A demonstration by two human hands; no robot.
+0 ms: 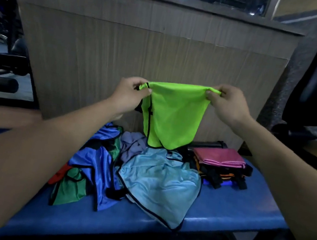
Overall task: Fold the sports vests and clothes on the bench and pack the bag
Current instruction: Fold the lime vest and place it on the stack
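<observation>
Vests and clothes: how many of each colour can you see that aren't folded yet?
Neon green vest: 1
Light blue vest: 1
Royal blue vest: 1
Dark green vest: 1
Red cloth: 1
Lavender cloth: 1
Total: 6

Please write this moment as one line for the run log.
left hand: pinches vest corner | right hand: pinches other corner | green vest: held up over bench | unfolded pile: on bench

Bare counter [233,207] lies open on the right; loose vests [143,176] crowd its left, a folded stack [221,165] probably blocks the back.
</observation>
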